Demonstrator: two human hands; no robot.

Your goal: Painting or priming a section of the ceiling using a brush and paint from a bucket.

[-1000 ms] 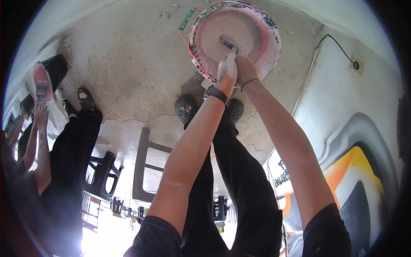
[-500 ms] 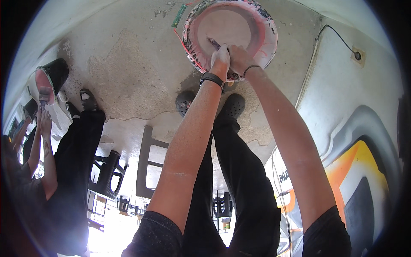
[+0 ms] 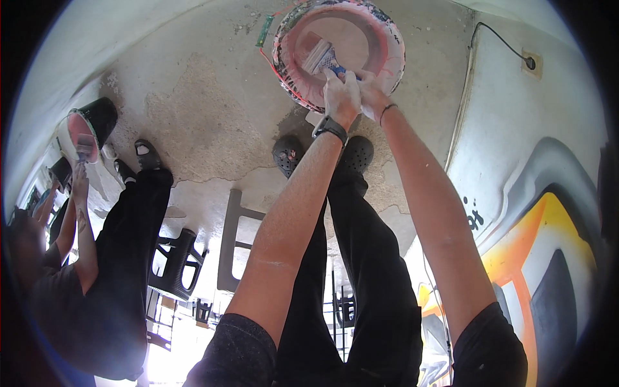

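My left hand [image 3: 342, 98] and my right hand [image 3: 372, 95] are side by side, both closed around the handle of a wide paintbrush [image 3: 320, 58]. Pale paint coats its bristles, and a bit of blue handle shows above my fingers. The brush is held over a round bucket [image 3: 396, 53] whose rim is splattered pink, white and black. Inside the bucket lies pale pinkish-grey liquid. White residue covers my fingers and the backs of both hands. The handle's end is hidden by my grip.
A green bucket handle grip [image 3: 265, 30] sticks out on the bucket's left. At left another person works a brush [image 3: 84, 147] at a dark bucket [image 3: 102, 119]. Dark plastic stools [image 3: 177, 261] stand behind. A painted wall [image 3: 503, 122] with a plugged-in cable [image 3: 506, 47] rises at right.
The brush has turned so its broad bristles now show, lifted toward the bucket's upper left. My hands have shifted slightly rightward and down in view. The other person's brush remains at their bucket.
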